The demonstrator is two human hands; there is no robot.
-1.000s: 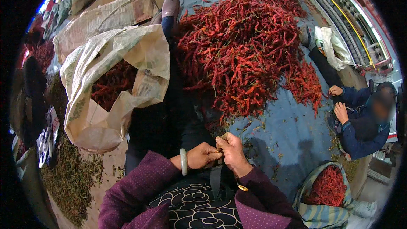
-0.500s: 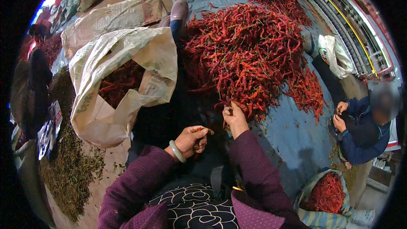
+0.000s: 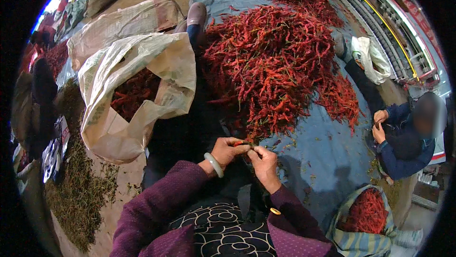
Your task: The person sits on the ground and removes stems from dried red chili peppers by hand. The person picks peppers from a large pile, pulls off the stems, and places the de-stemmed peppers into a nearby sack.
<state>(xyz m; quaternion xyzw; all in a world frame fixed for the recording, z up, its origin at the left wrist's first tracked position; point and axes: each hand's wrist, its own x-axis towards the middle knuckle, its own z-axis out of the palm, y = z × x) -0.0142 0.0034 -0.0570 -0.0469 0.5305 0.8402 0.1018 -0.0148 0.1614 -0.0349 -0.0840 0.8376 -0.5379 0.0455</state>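
Observation:
In front of my lap, my left hand point(image 3: 225, 152), with a pale bangle at its wrist, is closed on a small red chili pepper point(image 3: 239, 143). The fingertips of my right hand point(image 3: 266, 165) pinch the pepper's stem end, so both hands meet at it. Just beyond them rises a large heap of dried red chilies point(image 3: 275, 62) with stems on, its near edge close to my right fingers. Left of the heap, an open white woven sack point(image 3: 111, 67) holds dark red chilies point(image 3: 135, 93).
The heap lies on a blue-grey sheet point(image 3: 323, 162). Loose stems point(image 3: 76, 200) cover the floor at left. A striped sack of chilies point(image 3: 363, 245) stands near right. Another person point(image 3: 403, 147) sits at right, hands together, near a white bag point(image 3: 370, 59).
My right hand has come back from the heap's edge toward my lap and met my left hand at a chili pepper. The left hand has moved slightly right and up.

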